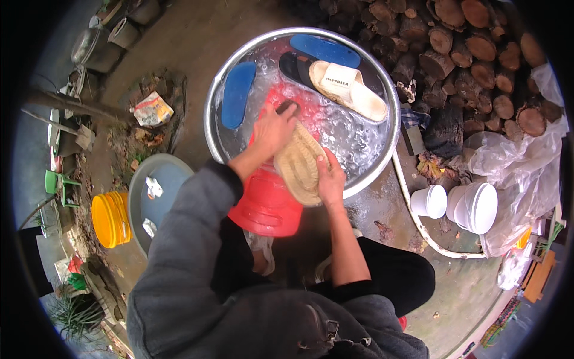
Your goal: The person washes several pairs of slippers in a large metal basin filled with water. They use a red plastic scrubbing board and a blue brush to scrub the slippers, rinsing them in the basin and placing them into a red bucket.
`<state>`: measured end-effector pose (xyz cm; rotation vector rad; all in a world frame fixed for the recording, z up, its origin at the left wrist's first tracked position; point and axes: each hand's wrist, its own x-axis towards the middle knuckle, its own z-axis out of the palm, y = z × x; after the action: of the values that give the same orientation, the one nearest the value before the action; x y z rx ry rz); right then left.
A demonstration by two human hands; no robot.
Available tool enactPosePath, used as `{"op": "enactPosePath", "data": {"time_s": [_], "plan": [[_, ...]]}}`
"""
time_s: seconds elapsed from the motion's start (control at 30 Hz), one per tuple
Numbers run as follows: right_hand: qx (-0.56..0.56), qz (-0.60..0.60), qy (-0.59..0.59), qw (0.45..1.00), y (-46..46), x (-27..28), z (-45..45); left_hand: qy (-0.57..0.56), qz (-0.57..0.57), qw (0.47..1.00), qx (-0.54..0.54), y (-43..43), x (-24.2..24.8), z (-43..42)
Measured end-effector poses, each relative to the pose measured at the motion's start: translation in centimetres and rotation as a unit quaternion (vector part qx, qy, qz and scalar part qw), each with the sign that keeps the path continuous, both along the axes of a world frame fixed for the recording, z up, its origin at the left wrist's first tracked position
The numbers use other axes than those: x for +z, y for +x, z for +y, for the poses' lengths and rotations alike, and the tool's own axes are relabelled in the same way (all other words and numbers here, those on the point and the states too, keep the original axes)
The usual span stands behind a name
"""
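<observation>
My left hand [276, 128] grips a small dark scrubbing brush [287, 107] at the upper end of a beige shoe sole [302, 157]. The sole is tilted, and its grooved, ribbed face is up. Its right edge is in my right hand [331, 177], thumb on top. Beneath it a red plastic washboard [273, 202] leans over the rim of a round metal basin [213, 141] of sudsy water. In the basin are a white slide sandal [347, 85] bearing writing, a black slipper or insole [291, 69] partly under it, and two blue insoles [238, 94].
A grey basin [139, 202] with white scraps and a yellow bucket [107, 220] stand at the left. White buckets [473, 206], a pale hose [419, 224] and plastic sheeting [520, 157] lie to the right. Stacked logs [462, 58] rise at the upper right.
</observation>
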<state>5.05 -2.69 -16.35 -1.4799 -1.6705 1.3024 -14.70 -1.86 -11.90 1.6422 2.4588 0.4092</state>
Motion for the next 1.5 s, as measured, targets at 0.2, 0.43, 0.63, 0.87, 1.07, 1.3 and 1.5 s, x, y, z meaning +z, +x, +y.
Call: {"op": "enactPosePath", "data": {"time_s": [0.2, 0.43, 0.63, 0.87, 1.07, 1.3, 1.5], "plan": [[0.082, -0.096, -0.03, 0.991, -0.3, -2.7, 5.2, -0.104, -0.035, 0.994, -0.03, -0.2, -2.8, -2.3], [-0.169, 0.074, -0.093, 0.978, 3.3, -6.3, 10.3, -0.109, 0.009, 0.994, 0.014, 0.7, -6.2, -1.0], [0.078, 0.007, 0.19, 0.979, 2.4, -3.4, 7.1, -0.06, -0.002, 0.998, 0.014, 1.7, -5.2, 0.5], [-0.176, 0.22, -0.161, 0.946, 0.6, -6.9, 2.2, -0.081, -0.099, 0.99, -0.057, 6.1, 0.6, -4.0], [-0.184, 0.076, -0.08, 0.977, -0.8, -5.7, 0.2, -0.086, -0.037, 0.995, -0.034, 3.3, 0.1, -1.8], [-0.199, 0.091, -0.067, 0.973, -1.6, -5.4, 0.4, -0.1, -0.006, 0.995, -0.003, 3.2, -0.3, -1.6], [-0.15, 0.1, -0.105, 0.978, -0.7, -6.4, 0.9, -0.167, -0.074, 0.982, -0.051, 1.7, -1.4, -0.4]]}}
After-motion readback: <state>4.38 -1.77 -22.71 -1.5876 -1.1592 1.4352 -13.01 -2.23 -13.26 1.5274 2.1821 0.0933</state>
